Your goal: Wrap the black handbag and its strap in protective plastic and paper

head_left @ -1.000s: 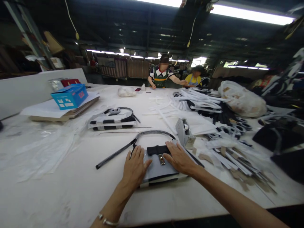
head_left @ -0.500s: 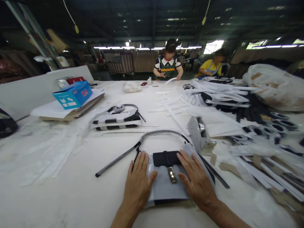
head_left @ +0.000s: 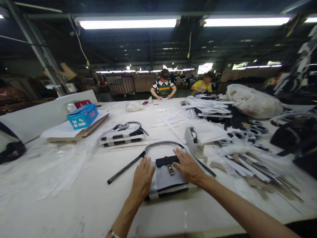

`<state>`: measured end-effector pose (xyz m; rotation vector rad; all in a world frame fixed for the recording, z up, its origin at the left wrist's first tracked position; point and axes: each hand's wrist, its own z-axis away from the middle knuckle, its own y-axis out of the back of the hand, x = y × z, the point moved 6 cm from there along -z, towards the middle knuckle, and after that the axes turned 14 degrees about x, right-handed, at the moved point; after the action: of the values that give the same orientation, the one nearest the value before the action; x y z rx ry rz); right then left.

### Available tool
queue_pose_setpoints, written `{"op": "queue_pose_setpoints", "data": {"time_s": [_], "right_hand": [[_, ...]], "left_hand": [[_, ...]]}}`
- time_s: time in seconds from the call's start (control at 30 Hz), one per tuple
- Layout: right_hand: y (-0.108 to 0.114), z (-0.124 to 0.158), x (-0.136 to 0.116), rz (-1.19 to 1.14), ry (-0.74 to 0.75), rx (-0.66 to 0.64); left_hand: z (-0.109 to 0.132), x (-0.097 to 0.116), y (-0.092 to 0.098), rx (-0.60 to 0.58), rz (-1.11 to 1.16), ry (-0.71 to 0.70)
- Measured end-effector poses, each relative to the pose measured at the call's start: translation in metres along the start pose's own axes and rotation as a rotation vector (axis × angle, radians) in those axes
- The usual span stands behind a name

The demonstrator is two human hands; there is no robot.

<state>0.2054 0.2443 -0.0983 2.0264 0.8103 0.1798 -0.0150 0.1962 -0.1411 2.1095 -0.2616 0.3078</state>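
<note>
A handbag [head_left: 163, 180] wrapped in pale grey covering lies flat before me, with a black flap strap [head_left: 162, 161] and a gold clasp [head_left: 170, 169] on its front. Its wrapped shoulder strap [head_left: 158, 144] arches behind it, one end reaching out to the left. My left hand [head_left: 142, 177] rests along the bag's left side, fingers stretched out. At the upper right of the bag lies my right hand [head_left: 189, 167], fingers spread, thumb near the clasp. Neither hand grips anything. Just behind my right hand stands a grey tape dispenser [head_left: 193, 142].
A second wrapped bag [head_left: 122, 135] lies further back on the white table [head_left: 81, 205]. On the left, a blue box [head_left: 83, 116] sits on stacked boards. White strips [head_left: 213, 107], cardboard scraps [head_left: 250, 170] and a stuffed plastic bag [head_left: 254, 100] crowd the right. Two people work across the table.
The view has tilted up and turned right. My right hand has shifted up and inward over the bag's upper right corner, while my left stays at the left side.
</note>
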Motion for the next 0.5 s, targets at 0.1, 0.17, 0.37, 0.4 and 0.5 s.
{"op": "queue_pose_setpoints", "data": {"time_s": [0.1, 0.17, 0.37, 0.4, 0.5], "right_hand": [[0.014, -0.005, 0.001, 0.028, -0.007, -0.022], [0.012, 0.004, 0.004, 0.047, -0.006, -0.021], [-0.025, 0.039, 0.015, 0.064, -0.038, 0.051], [-0.027, 0.038, 0.016, 0.056, -0.039, 0.067], [-0.014, 0.028, 0.021, 0.028, -0.09, 0.106]], "left_hand": [[0.007, 0.001, 0.008, -0.004, -0.02, 0.006], [0.017, 0.001, 0.006, -0.032, -0.048, 0.015], [0.034, 0.002, -0.002, 0.07, -0.092, -0.013], [0.033, 0.002, -0.001, 0.098, -0.068, -0.015], [0.031, -0.006, 0.002, 0.173, 0.066, 0.039]]}}
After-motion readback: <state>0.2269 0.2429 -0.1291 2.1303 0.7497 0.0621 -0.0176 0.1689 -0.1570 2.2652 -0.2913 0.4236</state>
